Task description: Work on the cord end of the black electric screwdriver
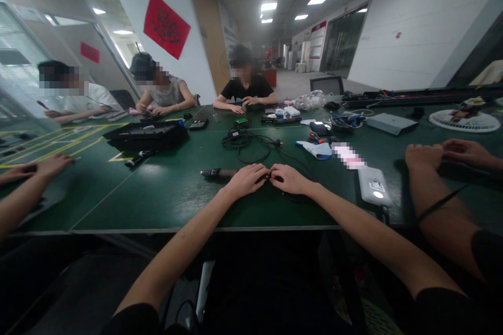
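Note:
An electric screwdriver (220, 173) with a dark metal nose and brownish body lies on the green table, its tip toward the left. My left hand (247, 180) is closed around its rear end. Close beside it, my right hand (290, 179) pinches a small dark piece at that rear end, which looks like the end of a black cable; the fingers partly hide it. Black cord runs out under my right palm. Beyond my hands lies a loosely coiled black power cable (251, 159) with a plug (278, 142).
A black tray (147, 133) stands at the left. To the right lie a blue-and-white packet (315, 149), a red-handled tool (315, 137), and a white power bank (374, 186). Co-workers' arms reach in from both sides (428, 183); several people sit opposite. The table's front edge (204, 230) is close.

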### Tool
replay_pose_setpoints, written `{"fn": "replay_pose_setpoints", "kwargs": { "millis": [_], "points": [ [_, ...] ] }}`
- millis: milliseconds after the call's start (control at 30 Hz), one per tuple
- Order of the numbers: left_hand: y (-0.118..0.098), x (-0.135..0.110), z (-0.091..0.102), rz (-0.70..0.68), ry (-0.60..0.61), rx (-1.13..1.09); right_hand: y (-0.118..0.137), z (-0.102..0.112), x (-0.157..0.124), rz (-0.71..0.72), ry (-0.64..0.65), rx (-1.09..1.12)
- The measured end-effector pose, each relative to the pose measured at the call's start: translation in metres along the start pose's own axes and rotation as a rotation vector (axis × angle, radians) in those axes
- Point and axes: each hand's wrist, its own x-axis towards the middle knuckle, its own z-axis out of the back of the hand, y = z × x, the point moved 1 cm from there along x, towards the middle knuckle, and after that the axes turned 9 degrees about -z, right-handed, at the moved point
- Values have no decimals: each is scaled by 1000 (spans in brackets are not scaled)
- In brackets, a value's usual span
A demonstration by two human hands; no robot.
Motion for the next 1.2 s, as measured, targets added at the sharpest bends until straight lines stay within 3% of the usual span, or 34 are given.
{"fn": "replay_pose_setpoints", "kwargs": {
  "millis": [1200],
  "points": [
    [1, 0, -1, 27, -9, 15, 2, 2, 0, -9, 12, -5]
  ]
}}
